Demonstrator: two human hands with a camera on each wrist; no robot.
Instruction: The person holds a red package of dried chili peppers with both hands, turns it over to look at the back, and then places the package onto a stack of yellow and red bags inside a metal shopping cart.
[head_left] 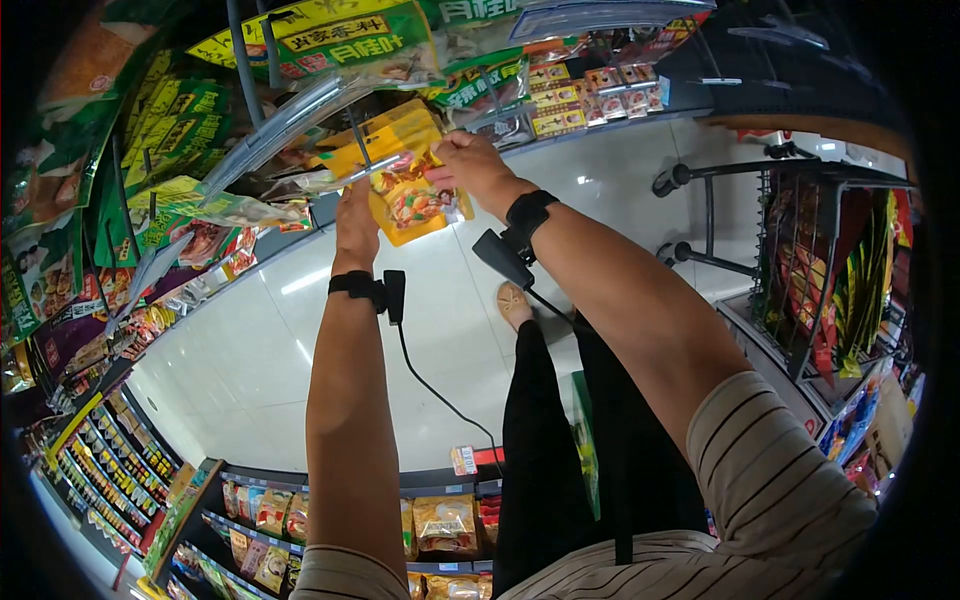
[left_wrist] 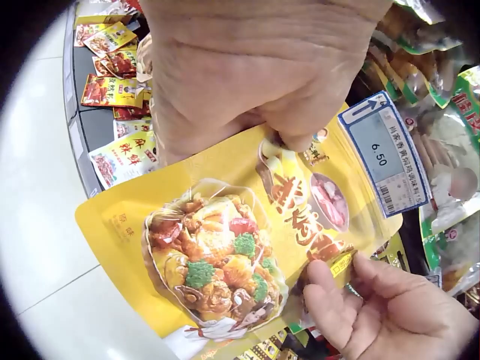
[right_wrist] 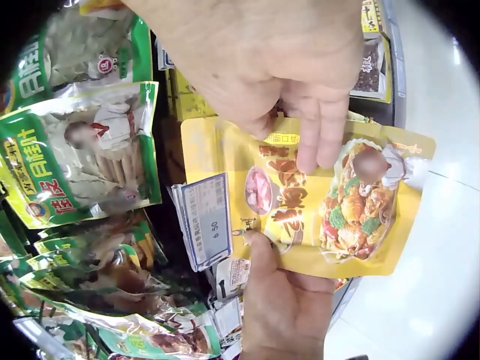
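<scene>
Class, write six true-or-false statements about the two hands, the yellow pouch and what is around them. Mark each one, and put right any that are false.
1. The left hand and the right hand both hold the yellow pouch. True.
2. The pouch's front is plain, with no picture. False: it shows a picture of cooked food.
3. The price tag by the pouch reads 6.50. True.
4. Both wrists are bare. False: each wears a black band.
5. The person's sleeve is striped. True.
6. The floor is dark carpet. False: it is pale, shiny tile.
</scene>
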